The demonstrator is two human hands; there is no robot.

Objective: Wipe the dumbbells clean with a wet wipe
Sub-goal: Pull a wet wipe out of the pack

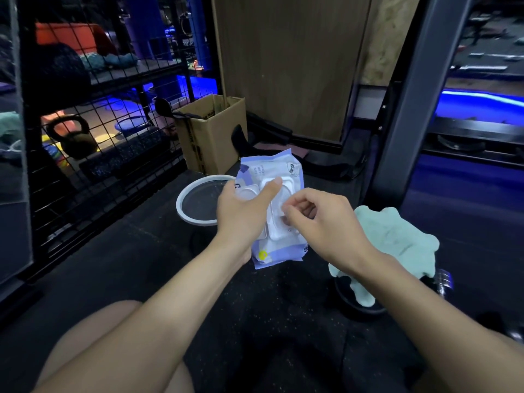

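Hands are meeting over a wet wipe pack (pixel 279 171), held up above the dark rubber floor (pixel 147 251) w/ its white flip lid (pixel 276 211) facing the camera. Left hand (pixel 243 211) is gripping the pack from its left side, thumb lying across the lid's upper part, fingers wrapped behind. Right hand (pixel 320 222) is curling in at the lid's right edge, fingertips pinching there; can't tell if it's the lid tab or a wipe. Dumbbell (pixel 442 279) is lying on the floor at right, mostly hidden under a mint-green cloth (pixel 394 239). White-rimmed round dish (pixel 181 207) is sitting behind the left hand, cardboard box (pixel 215 134) further back beside a wire rack (pixel 113 114) w/ a kettlebell (pixel 73 137) behind the mesh.
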